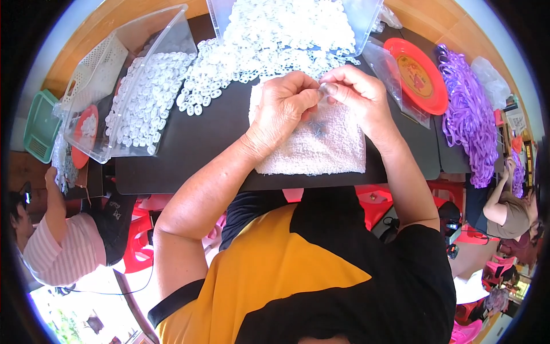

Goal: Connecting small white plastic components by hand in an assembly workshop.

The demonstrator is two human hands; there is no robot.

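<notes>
Left hand: the left hand (285, 106) is hovering over the towel with its fingers curled in, thumb and fingertips pinching one end of a small clear plastic piece (324, 90).
Right hand: the right hand (358, 92) is meeting it from the other side — its thumb and forefinger are pressing together on the same piece, the other fingers folding under.
Small clear piece: it is sitting between the two sets of fingertips, just above the far edge of the towel; its exact shape is too small to tell.
Towel: a white terry towel (321, 146) is lying flat on the black table (189, 149) right under both hands, with a small dark thing on it, mostly hidden by the left hand.
Loose pile: a heap of white plastic rings (258, 51) is spilling from a clear bin (361, 17) at the far edge down to just beyond the towel.
Left side: a clear tub (172, 34) tilted on its side is holding more white rings, next to a white basket (103, 63) and a green basket (40, 123).
Right side: a red plate (418, 74) is lying near a mound of purple bands (470, 120).
Others: one person in a striped shirt (63, 246) is sitting at the left — another person (507, 209) is reaching toward the purple bands on the right.
</notes>
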